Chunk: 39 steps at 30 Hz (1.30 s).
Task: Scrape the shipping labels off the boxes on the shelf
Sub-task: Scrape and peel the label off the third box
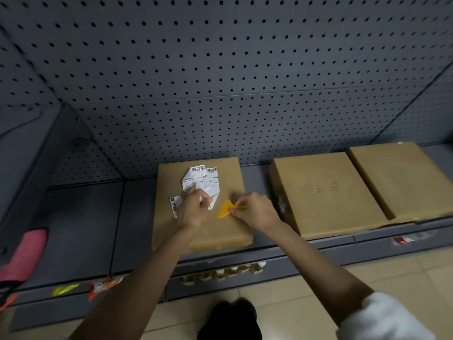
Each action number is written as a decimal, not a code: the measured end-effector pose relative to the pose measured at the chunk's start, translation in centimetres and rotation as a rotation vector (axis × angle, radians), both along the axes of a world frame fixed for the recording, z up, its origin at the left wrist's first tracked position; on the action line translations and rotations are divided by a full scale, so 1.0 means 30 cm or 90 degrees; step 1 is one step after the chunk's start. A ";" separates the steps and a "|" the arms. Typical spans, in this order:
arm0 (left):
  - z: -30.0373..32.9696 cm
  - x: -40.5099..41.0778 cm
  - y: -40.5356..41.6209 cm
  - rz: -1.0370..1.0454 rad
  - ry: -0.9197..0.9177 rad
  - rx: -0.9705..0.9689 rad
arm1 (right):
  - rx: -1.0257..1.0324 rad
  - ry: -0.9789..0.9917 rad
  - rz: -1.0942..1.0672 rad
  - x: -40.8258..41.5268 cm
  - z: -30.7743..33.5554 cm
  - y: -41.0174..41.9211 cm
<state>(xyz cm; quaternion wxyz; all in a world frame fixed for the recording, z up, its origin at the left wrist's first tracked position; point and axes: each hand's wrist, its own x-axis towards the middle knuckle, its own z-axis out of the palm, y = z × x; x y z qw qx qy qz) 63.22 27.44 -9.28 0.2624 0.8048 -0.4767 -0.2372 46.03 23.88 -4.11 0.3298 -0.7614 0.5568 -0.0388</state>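
The left hand pinches the peeled shipping label above the box. The right hand grips the yellow scraper, blade resting just beside the label.

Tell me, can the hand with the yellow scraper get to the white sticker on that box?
Probably yes. The right hand holds the yellow scraper on the same box, just beside the white label. Only bare cardboard lies between them, though the left hand covers the label's lower part.
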 end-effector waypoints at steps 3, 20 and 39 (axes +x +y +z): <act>-0.001 -0.002 0.000 0.003 0.012 -0.005 | -0.014 -0.008 0.010 0.056 0.007 0.004; 0.014 -0.005 0.007 0.003 0.022 -0.010 | 0.015 0.012 0.015 0.020 -0.002 -0.013; 0.010 0.001 0.018 0.002 0.059 -0.050 | -0.010 0.114 0.020 0.017 0.034 0.004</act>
